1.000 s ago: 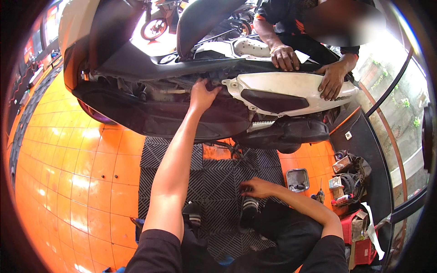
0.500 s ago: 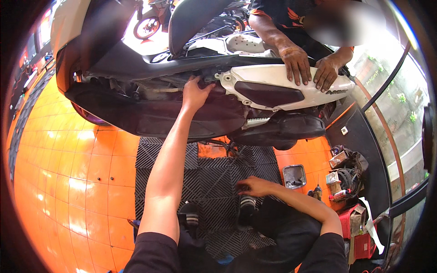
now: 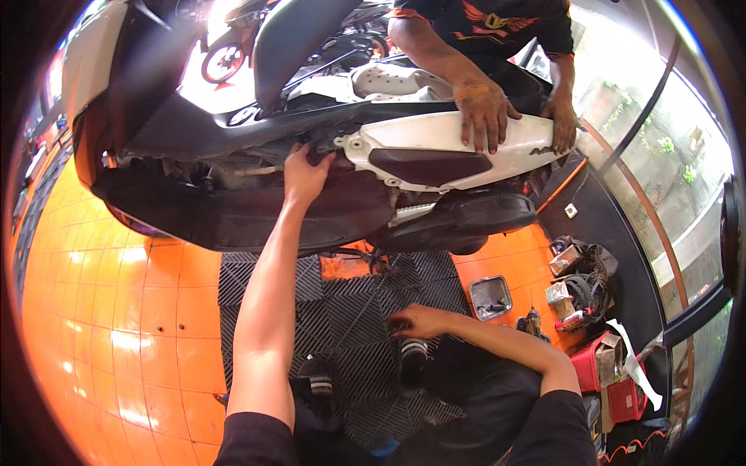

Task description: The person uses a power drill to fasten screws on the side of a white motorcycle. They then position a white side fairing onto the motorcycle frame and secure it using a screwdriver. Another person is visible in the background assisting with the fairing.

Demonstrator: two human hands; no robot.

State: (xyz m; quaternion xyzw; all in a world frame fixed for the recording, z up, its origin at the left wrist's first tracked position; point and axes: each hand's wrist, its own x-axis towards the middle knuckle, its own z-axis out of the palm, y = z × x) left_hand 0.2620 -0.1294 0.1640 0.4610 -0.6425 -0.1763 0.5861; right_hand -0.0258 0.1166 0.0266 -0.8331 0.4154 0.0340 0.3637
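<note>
I can't make out some fingertips of the left hand (image 3: 307, 179), sunk in shadow inside the scooter (image 3: 186, 206), or whether the right hand (image 3: 420, 320) holds anything. Beyond the left hand, my view's upper edge crops the co-worker (image 3: 482, 35); dark specks (image 3: 181, 327) left of the right hand are too small to identify.

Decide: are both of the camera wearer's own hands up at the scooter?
No, the left hand is at the scooter, while the right hand is low over the black mat.
</note>
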